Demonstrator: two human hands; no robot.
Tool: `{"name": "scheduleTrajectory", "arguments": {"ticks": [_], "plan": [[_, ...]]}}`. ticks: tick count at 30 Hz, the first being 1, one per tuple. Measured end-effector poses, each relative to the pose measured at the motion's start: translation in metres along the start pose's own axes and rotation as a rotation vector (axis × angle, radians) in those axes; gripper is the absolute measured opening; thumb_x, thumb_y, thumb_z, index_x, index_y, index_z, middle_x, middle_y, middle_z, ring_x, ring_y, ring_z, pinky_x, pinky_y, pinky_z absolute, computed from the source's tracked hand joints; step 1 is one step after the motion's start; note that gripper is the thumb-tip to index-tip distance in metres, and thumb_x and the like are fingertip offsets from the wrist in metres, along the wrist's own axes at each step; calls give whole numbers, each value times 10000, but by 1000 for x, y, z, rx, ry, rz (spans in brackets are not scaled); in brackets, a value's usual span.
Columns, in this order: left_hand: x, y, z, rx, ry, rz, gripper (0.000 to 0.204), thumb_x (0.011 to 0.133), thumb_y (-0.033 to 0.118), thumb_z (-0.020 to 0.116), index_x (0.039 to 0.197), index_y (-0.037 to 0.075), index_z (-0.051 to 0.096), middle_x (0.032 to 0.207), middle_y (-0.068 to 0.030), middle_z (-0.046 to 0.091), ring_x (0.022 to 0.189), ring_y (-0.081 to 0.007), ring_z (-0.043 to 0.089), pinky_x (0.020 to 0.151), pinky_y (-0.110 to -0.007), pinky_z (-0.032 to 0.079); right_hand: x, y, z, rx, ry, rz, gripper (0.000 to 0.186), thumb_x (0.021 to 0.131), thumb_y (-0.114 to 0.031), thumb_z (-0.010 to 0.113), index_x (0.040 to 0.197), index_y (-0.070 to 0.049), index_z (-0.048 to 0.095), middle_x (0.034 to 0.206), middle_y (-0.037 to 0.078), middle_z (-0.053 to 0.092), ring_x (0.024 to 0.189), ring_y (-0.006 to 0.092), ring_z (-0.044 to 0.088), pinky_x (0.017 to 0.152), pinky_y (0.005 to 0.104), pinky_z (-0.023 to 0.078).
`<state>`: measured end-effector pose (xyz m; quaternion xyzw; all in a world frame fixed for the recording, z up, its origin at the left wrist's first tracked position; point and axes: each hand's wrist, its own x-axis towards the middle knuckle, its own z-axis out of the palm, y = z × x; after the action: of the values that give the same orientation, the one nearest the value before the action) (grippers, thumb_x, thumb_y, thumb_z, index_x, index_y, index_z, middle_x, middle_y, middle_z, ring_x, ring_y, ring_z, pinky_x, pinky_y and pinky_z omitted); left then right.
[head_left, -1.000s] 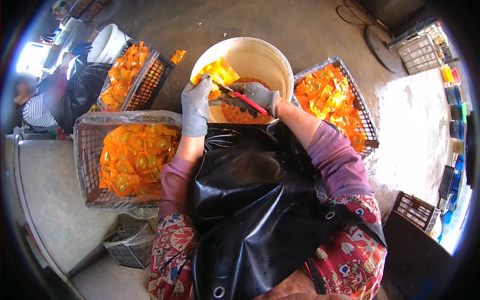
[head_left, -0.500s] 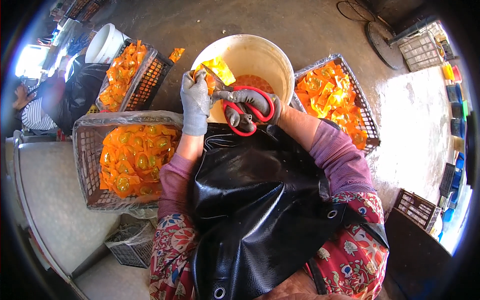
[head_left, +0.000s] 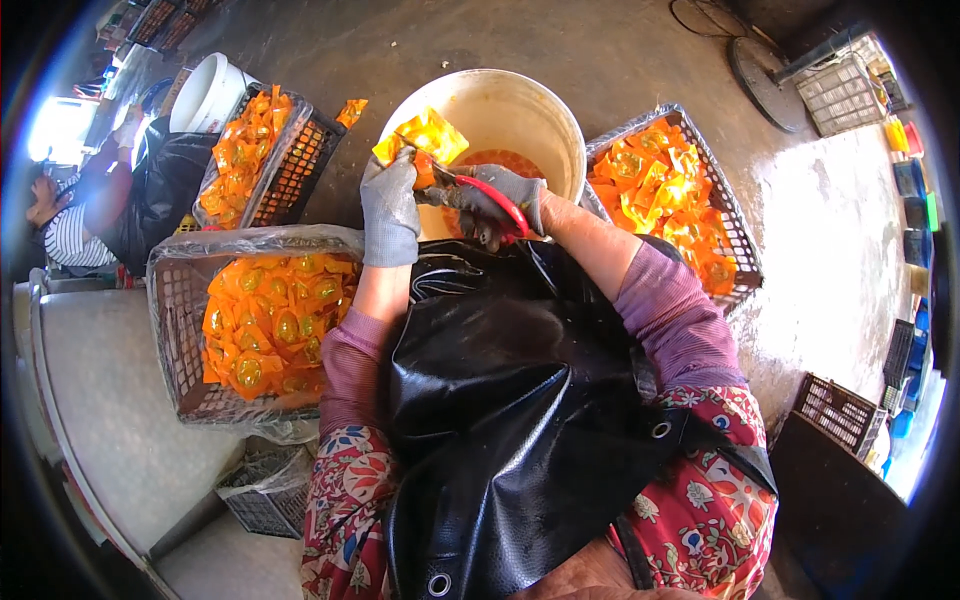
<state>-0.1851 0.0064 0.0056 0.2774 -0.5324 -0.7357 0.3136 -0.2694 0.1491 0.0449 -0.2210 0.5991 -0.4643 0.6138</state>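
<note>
Head view takes in one person's two grey-gloved hands, one pair of red-handled scissors (head_left: 514, 216) and one orange-and-yellow packet (head_left: 432, 132) held up. The left hand (head_left: 390, 205) has its grip closed on the packet's lower end; the right hand (head_left: 500, 190) has its grip wrapped round the scissors' handles, the blades pointing left toward the packet. Whether the blades are parted cannot be told, their tips being lost beside the left fingers. The packet sits over the left part of one large whitish bucket (head_left: 562, 115), with reddish-orange matter low inside. Three crates hold orange packets (head_left: 265, 325) too overlapped to count: a near-left crate (head_left: 178, 330), a far-left crate (head_left: 300, 180) and a right crate (head_left: 738, 240). One loose packet (head_left: 352, 112) lies just beside the far-left crate's corner. One co-worker (head_left: 120, 195) is at the left, near a second, white bucket (head_left: 200, 98). The large bucket's near edge is hidden by the black apron (head_left: 480, 380); its right rim stands close to the right crate, leaving little sideways room. A strip of floor parts it from the far-left crate, while the near-left crate's edge comes right up to the left sleeve. Beyond the bucket's far rim, brown floor (head_left: 600, 40) stretches wide toward a round-based stand (head_left: 765, 85).
</note>
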Motion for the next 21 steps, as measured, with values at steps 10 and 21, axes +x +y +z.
{"name": "scheduleTrajectory", "arguments": {"ticks": [10,21], "plan": [[-1,26,2,71,75,-269,258,831,51,379,1035,7,531,662,-142,593,387,-154,485,349,-226,363,6,29,-46,-963,267,-292,453,846,-368,578,1219,-115,532,1159,166,595,1080,338,554,913,397,432],[-8,28,7,93,158,-174,198,899,90,438,1053,45,552,681,-130,618,402,-180,543,324,-235,399,14,31,-43,-689,117,-167,455,820,-344,610,1185,-80,546,1117,198,604,1061,332,568,892,403,437]]}}
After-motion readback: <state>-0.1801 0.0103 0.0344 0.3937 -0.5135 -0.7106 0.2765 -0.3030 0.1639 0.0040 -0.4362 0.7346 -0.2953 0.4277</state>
